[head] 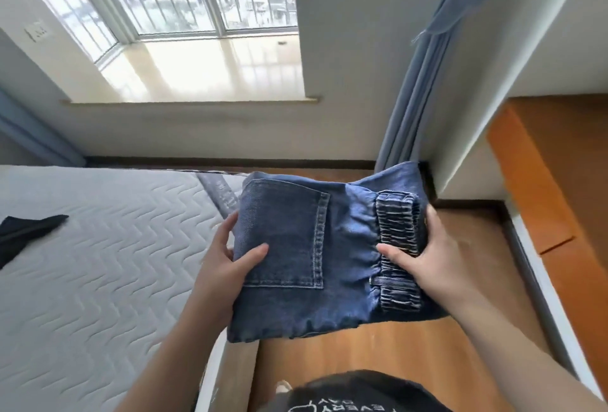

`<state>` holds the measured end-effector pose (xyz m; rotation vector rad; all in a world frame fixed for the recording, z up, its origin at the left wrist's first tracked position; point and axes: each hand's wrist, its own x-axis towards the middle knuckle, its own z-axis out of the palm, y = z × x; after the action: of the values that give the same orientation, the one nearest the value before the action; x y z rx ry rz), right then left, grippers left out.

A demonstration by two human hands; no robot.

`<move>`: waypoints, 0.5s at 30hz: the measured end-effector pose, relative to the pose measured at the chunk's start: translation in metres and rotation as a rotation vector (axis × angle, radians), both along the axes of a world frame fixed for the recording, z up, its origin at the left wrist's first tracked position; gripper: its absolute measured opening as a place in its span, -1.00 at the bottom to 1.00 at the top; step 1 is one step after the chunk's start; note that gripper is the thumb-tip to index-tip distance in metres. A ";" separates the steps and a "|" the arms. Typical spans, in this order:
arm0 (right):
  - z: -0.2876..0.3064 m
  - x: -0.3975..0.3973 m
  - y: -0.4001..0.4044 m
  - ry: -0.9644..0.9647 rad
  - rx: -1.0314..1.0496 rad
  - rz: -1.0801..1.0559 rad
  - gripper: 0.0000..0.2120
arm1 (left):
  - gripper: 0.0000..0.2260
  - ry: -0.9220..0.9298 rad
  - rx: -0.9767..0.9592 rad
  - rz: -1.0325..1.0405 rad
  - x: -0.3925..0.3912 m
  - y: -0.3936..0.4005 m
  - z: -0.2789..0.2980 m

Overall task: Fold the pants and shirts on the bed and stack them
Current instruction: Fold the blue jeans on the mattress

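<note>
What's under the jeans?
The jeans are held up by both hands. Below them shows wood floor and the bed's corner. The rest is hidden.

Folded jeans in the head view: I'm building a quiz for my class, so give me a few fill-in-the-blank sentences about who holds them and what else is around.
1. The folded jeans are held by ____ hands, the left hand and the right hand.
2. The right hand's thumb presses on the jeans' elastic ____.
3. A dark garment lies on the ____.
4. The jeans are held over the wooden ____.

Missing words: two; waistband; mattress; floor
</note>
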<state>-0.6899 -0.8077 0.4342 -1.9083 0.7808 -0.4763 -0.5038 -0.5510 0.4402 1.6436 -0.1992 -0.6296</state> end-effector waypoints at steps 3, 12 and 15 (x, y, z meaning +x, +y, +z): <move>-0.007 0.009 -0.019 0.005 0.000 -0.021 -0.30 | -0.43 -0.001 0.021 0.001 0.013 -0.019 0.001; 0.000 0.079 -0.068 -0.090 0.224 -0.052 -0.55 | -0.43 0.003 -0.037 -0.042 0.108 -0.039 0.009; 0.004 0.116 -0.083 -0.151 0.321 -0.040 -0.57 | -0.40 0.028 -0.076 -0.077 0.156 -0.043 0.007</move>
<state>-0.5741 -0.8911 0.4385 -1.5443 0.7479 -0.4823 -0.3480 -0.5938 0.4472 1.5588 -0.2643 -0.6954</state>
